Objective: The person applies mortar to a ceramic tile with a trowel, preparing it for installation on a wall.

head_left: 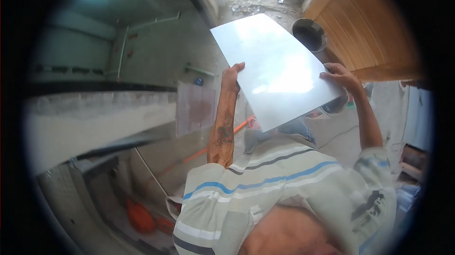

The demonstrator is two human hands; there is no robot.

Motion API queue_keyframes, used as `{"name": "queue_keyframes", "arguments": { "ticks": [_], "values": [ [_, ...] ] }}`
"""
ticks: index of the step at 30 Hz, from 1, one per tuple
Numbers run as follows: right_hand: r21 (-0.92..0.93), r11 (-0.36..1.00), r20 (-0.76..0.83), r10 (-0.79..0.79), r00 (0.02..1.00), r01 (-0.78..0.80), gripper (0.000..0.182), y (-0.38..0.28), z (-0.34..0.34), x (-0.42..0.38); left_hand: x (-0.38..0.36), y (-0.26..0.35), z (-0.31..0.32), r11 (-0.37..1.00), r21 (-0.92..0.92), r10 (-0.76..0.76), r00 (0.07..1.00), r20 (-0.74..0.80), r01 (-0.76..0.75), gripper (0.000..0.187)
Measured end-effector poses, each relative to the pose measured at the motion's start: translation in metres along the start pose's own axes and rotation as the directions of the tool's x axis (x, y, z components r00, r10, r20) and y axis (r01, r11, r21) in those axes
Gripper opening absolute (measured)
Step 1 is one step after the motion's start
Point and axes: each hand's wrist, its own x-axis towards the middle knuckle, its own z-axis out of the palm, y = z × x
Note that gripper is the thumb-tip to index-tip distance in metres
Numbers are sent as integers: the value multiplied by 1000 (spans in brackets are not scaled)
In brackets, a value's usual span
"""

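Note:
A glossy white rectangular tile [270,72] is held up in front of my body, its face reflecting bright light. My left hand [232,77] grips the tile's left edge, with the thumb over the face and the other fingers hidden behind. On the opposite edge, my right hand [342,77] has its fingers on the face near the right corner. The tile hangs clear of the floor, tilted. Past its right edge stands a dark round bucket [318,34], and a second round container [335,105] shows partly below my right hand.
A wooden door [369,32] stands at the upper right. On the left is a pale ledge [104,122] beside a dark opening. An orange hose or pipe [199,153] runs along the floor. Rubble [251,7] lies in the doorway ahead. An orange object [140,216] sits at lower left.

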Motion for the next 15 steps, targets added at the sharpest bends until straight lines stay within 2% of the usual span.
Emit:
{"name": "queue_keyframes", "arguments": {
  "ticks": [1,2,3,4,5,6,7,8,10,11,13,15],
  "values": [
    [-368,927,-155,-141,978,76,55,3,1,-3,12,12,23,996,68,66,998,-9,-65,26],
    [-684,727,-246,-305,920,58,59,14,-11,7,33,11,53,983,137,130,991,-23,-125,18],
    [-401,895,-211,-295,932,193,67,35,0,29,36,17,82,973,174,174,979,-110,-153,9],
    [-352,898,-135,-327,935,263,63,18,22,29,47,16,99,966,206,175,981,-89,-154,9],
    [-324,909,-37,-289,957,262,72,-9,39,22,54,13,110,946,271,213,971,-108,-177,10],
    [-353,884,-13,-334,943,308,76,-26,49,22,60,6,122,923,331,250,960,-130,-195,11],
    [-355,897,-8,-286,958,264,80,-42,46,27,57,3,147,855,472,342,918,-200,-216,12],
    [-336,903,-11,-288,957,268,80,-46,47,39,63,-4,156,847,489,340,919,-198,-208,12],
    [-460,846,-130,-366,921,271,64,-44,54,73,83,-15,168,763,622,377,903,-206,-177,10],
    [-441,855,-125,-359,925,272,64,-32,60,93,103,-29,167,729,645,429,888,-167,-230,9],
    [-558,821,-369,-378,849,123,37,-11,56,144,138,-44,166,704,672,438,886,-154,-231,10],
    [-507,852,-375,-356,856,132,30,2,33,170,162,-52,169,668,723,394,908,-143,-176,10]
  ]
}}
